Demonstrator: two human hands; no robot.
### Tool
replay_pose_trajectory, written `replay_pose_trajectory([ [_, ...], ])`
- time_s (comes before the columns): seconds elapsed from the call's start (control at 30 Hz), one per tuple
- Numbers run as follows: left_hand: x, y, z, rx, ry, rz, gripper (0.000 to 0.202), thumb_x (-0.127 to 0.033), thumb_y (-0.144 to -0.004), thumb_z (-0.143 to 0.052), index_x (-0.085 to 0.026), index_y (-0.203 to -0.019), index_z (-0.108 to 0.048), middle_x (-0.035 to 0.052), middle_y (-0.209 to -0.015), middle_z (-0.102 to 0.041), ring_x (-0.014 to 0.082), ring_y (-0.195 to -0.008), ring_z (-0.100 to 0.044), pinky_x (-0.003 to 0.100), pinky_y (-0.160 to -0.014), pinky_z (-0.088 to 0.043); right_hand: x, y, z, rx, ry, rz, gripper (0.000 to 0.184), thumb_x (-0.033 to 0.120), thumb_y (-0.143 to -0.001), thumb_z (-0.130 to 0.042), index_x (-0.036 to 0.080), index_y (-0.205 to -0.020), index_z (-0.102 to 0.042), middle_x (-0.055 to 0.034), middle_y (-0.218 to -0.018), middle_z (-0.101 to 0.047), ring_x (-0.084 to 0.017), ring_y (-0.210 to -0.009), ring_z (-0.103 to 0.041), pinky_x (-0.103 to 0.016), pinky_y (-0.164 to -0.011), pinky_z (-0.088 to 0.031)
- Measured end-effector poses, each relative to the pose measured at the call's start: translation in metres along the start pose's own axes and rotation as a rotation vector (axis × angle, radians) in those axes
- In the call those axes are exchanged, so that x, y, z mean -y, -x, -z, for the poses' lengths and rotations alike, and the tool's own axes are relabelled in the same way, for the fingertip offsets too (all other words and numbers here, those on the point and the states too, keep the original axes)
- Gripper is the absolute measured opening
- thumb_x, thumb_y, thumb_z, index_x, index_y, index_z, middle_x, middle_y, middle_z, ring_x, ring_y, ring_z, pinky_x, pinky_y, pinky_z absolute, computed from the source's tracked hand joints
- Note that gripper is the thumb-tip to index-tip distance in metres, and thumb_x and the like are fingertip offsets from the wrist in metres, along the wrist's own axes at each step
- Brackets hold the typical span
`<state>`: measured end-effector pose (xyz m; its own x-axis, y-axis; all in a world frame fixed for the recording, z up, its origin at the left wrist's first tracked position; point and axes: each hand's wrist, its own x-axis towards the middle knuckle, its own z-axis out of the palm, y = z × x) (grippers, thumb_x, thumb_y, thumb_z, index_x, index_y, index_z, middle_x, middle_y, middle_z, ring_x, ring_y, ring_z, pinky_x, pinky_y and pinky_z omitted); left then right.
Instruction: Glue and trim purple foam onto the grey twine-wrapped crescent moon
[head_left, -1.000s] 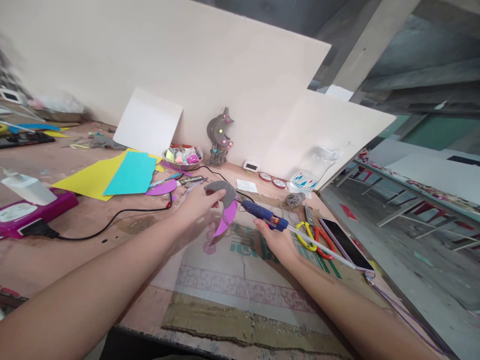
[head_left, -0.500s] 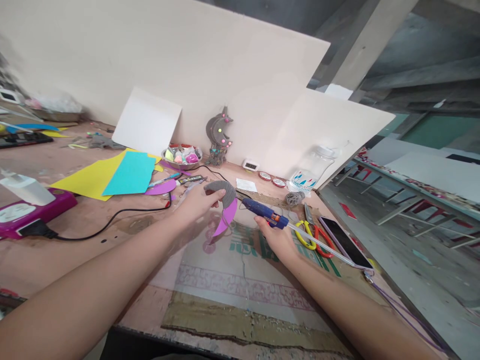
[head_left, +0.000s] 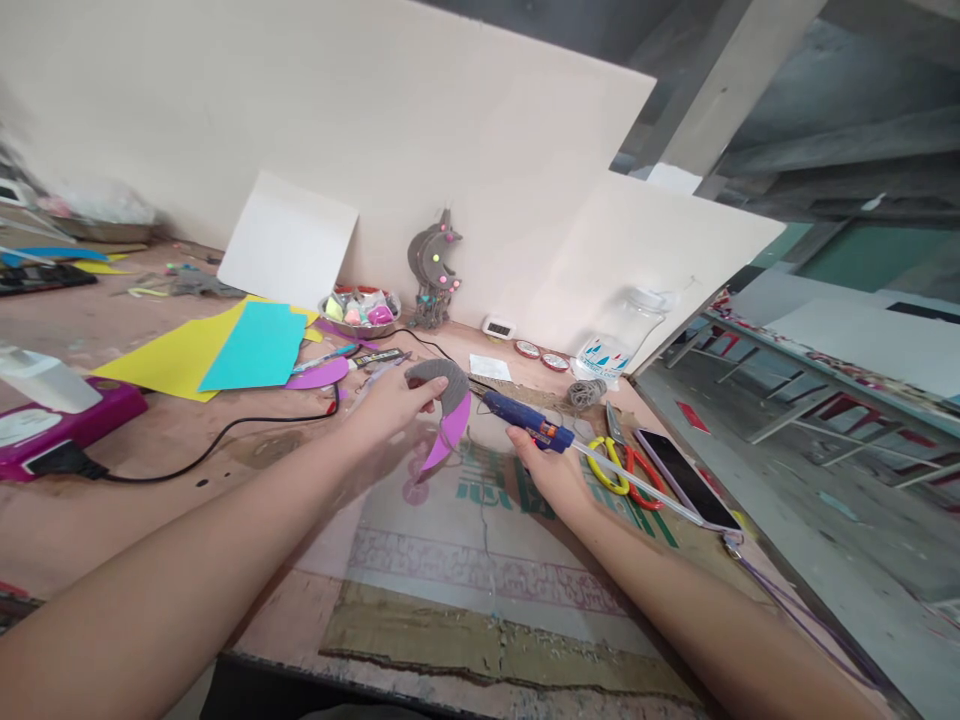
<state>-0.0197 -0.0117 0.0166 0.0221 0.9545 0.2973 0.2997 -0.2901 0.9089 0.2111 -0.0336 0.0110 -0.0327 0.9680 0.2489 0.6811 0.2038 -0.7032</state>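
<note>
My left hand (head_left: 397, 403) pinches the upper end of a purple paper crescent (head_left: 448, 432), whose top part is wrapped in grey yarn. The crescent's bare purple tip points down and to the left. My right hand (head_left: 546, 468) is closed round a blue hot glue gun (head_left: 529, 419), its nozzle just right of the crescent's wrapped edge. Whether the nozzle touches the yarn I cannot tell. A clear glue stick (head_left: 637, 484) juts from the gun's back. From the crescent a strand of grey yarn (head_left: 484, 525) trails down over the printed cardboard (head_left: 405, 625).
Yellow-handled and red-handled scissors (head_left: 609, 466) and a phone (head_left: 688, 480) lie at right. Behind stand a yarn ball (head_left: 585, 393), a plastic jar (head_left: 621, 335) and a decorated grey moon (head_left: 433, 262). Coloured paper (head_left: 244, 345) and a purple power strip (head_left: 120, 405) are at left.
The whole view has shifted slightly, so everything sits a little farther left. Both hands keep their hold, with the crescent and glue gun in nearly the same positions relative to each other.
</note>
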Motion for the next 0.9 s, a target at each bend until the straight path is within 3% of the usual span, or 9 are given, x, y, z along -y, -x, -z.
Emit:
replay_pose_trajectory([
  [0.23, -0.0005, -0.0012, 0.0023, -0.034, -0.013, 0.0, 0.029, -0.044, -0.075, -0.053, -0.017, -0.065, -0.056, -0.0008, -0.055, -0.058, 0.0142, -0.054, -0.055, 0.025, -0.054, -0.04, -0.0051, -0.003, 0.0024, 0.066, 0.013, 0.055, 0.048, 0.057, -0.081, -0.041, 0.021, -0.05, -0.044, 0.0013, -0.05, -0.047, -0.014, -0.052, -0.047, -0.027, -0.058, -0.038],
  [0.43, 0.0023, -0.0029, 0.0033, -0.06, -0.046, 0.054, 0.029, -0.043, -0.075, -0.054, -0.017, -0.063, -0.055, -0.0009, -0.055, -0.058, 0.0143, -0.054, -0.054, 0.025, -0.055, -0.038, -0.0025, 0.0017, 0.0062, 0.13, -0.024, 0.172, 0.046, 0.051, -0.085, -0.037, 0.02, -0.052, -0.047, 0.0006, -0.058, -0.05, -0.014, -0.06, -0.048, -0.025, -0.063, -0.039],
  [0.67, 0.0049, -0.0034, 0.0023, -0.053, -0.022, 0.08, 0.031, -0.046, -0.073, -0.055, -0.017, -0.062, -0.057, 0.0002, -0.055, -0.059, 0.0152, -0.056, -0.055, 0.026, -0.056, -0.038, 0.0003, 0.0031, 0.0055, 0.147, -0.004, 0.109, 0.047, 0.054, -0.083, -0.038, 0.02, -0.052, -0.049, 0.0009, -0.056, -0.05, -0.013, -0.056, -0.047, -0.025, -0.059, -0.038],
  [0.9, 0.0004, -0.0003, 0.0002, -0.05, -0.048, 0.067, 0.024, -0.041, -0.076, -0.053, -0.017, -0.074, -0.058, -0.0015, -0.06, -0.059, 0.0139, -0.057, -0.056, 0.024, -0.056, -0.04, -0.004, -0.0011, 0.0033, 0.127, 0.04, 0.057, 0.049, 0.058, -0.081, -0.038, 0.02, -0.051, -0.043, 0.0009, -0.053, -0.049, -0.014, -0.055, -0.049, -0.026, -0.059, -0.038],
])
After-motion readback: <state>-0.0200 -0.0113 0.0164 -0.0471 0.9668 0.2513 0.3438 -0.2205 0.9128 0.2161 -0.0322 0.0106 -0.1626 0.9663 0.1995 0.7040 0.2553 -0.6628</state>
